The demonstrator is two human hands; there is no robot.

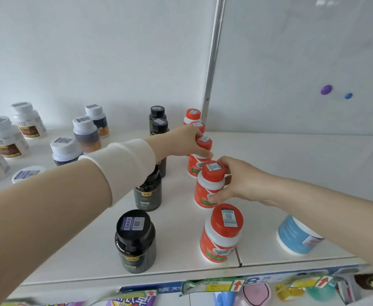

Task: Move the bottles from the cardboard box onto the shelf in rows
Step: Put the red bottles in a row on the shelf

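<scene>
On the white shelf point(280, 164) a row of orange bottles with orange caps runs front to back. My left hand point(185, 140) reaches across and grips the cap of the third orange bottle point(197, 165). My right hand point(236, 180) grips the second orange bottle point(209, 186) round its neck and body. The front orange bottle point(222, 233) stands free near the shelf edge, and two more point(194, 114) stand at the back. A row of black bottles point(135, 239) runs parallel on the left, partly hidden by my left arm. The cardboard box is out of view.
White-capped dark bottles point(86, 131) and white bottles point(4, 138) stand in rows further left. A blue tub point(296, 236) sits at the front right under my right forearm. A metal post point(213, 62) rises behind the orange row. Packaged goods hang below the shelf's front edge point(181, 277).
</scene>
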